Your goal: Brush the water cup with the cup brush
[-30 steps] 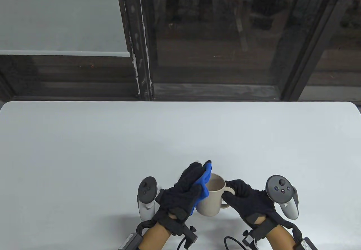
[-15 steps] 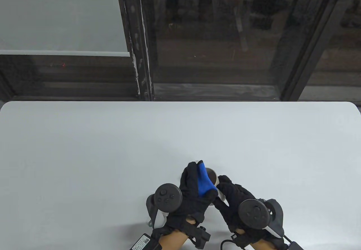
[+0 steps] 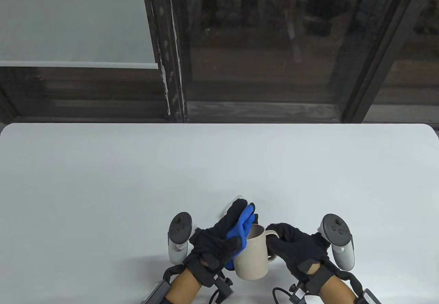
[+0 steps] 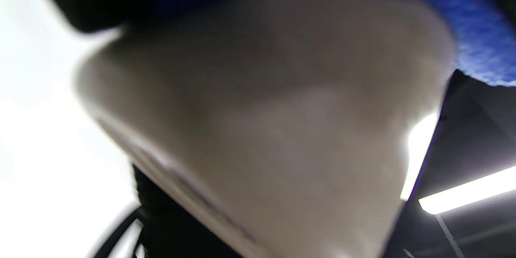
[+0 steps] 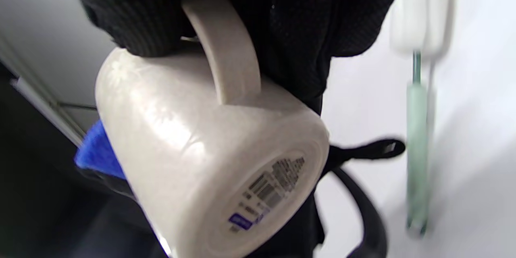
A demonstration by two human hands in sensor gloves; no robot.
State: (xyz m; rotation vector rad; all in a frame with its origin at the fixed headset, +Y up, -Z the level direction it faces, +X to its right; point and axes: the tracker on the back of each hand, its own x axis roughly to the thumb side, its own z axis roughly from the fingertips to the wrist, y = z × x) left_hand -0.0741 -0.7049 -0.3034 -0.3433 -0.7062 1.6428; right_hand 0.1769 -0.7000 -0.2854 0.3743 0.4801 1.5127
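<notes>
A beige water cup (image 3: 252, 256) is held above the table near its front edge, tilted with its mouth toward the window. My right hand (image 3: 291, 244) grips its handle (image 5: 225, 48). The barcoded base (image 5: 266, 193) faces the right wrist camera. My left hand (image 3: 229, 235) lies with its blue palm flat against the cup's left side (image 4: 258, 121), fingers stretched past the rim. The cup brush (image 5: 417, 129), with a white sponge head and a pale green handle, lies on the table. In the table view only a bit of white (image 3: 236, 199) shows behind my left fingers.
The white table (image 3: 137, 180) stretches wide to the left, right and back. A dark window frame (image 3: 171, 77) and roller blinds stand behind its far edge. Cables hang from both wrists at the front edge.
Half a second ago both hands were rolled inward with the trackers on top and the cup mostly hidden. Now they have rolled back out, and the cup sits lower and nearer the front edge.
</notes>
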